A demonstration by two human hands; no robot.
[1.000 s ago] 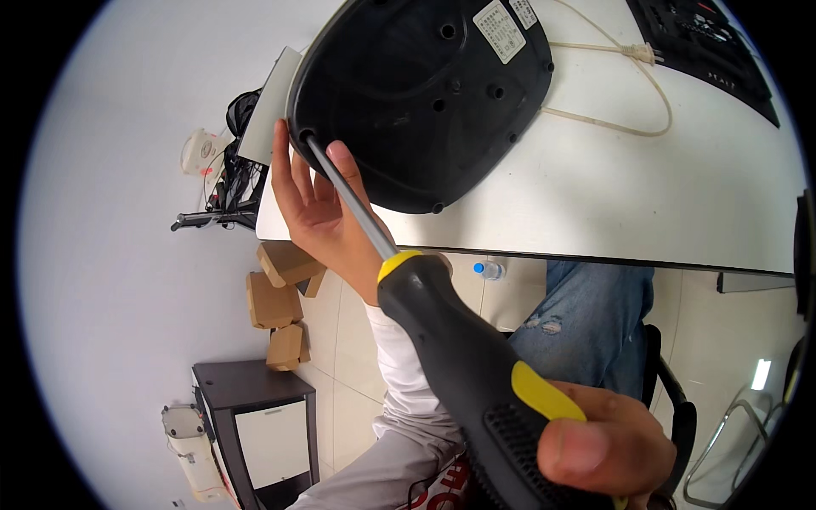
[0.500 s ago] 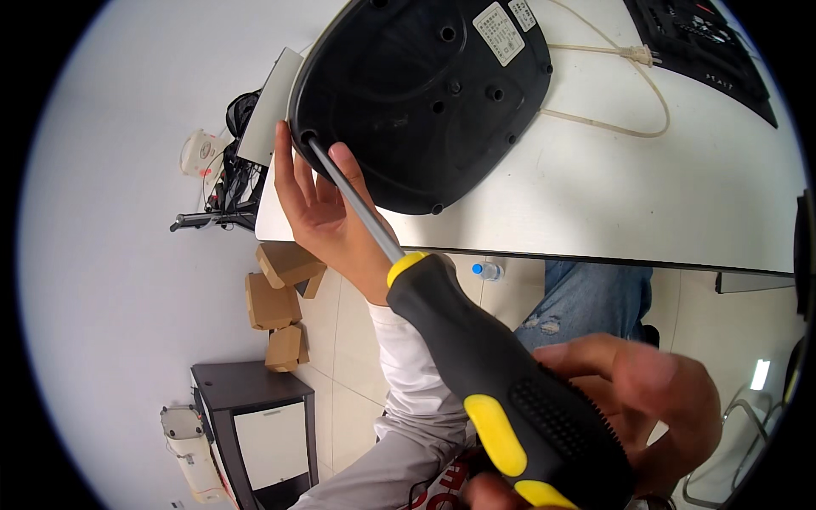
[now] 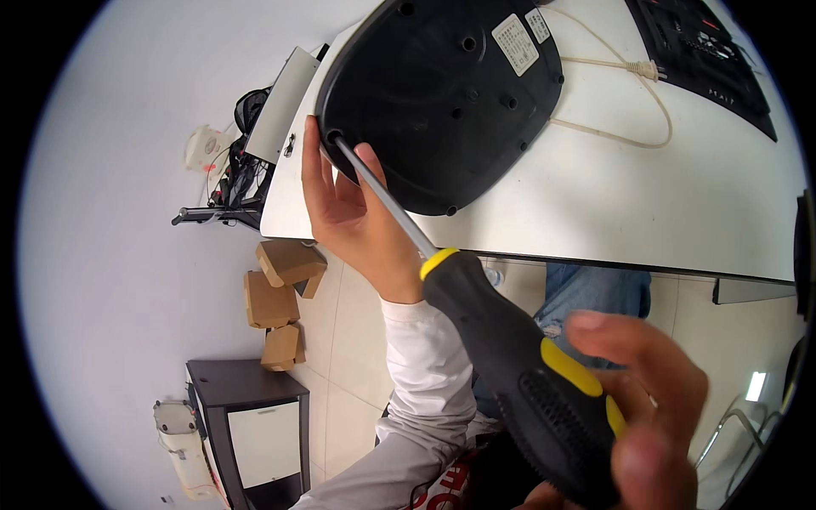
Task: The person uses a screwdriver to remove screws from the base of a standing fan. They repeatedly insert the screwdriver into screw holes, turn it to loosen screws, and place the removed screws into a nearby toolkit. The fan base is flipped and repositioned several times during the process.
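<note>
A black plastic appliance base (image 3: 425, 93), underside facing me, is tilted up at the table's left end, with round screw holes and white labels on it. My left hand (image 3: 361, 225) holds its lower left edge, fingers along the outer rim and thumb against the underside. A large screwdriver (image 3: 510, 340) with a black and yellow handle slants up from the lower right. Its steel shaft passes by my left thumb, and its tip is inside the corner hole, hidden. Around the handle's thick end, my right hand (image 3: 650, 408) has its fingers curled.
The white table (image 3: 663, 204) carries a pale power cord with its plug (image 3: 643, 70) and a black tool case (image 3: 705, 59) at the far right. Cardboard boxes (image 3: 276, 297) and a dark cabinet (image 3: 246, 374) stand on the floor at left. A person's jeans (image 3: 595, 289) show beyond the table edge.
The screwdriver handle has turned, its yellow patch now on the upper right side. My right fingers have shifted round it. The base, left hand and screwdriver sit slightly farther right in view.
</note>
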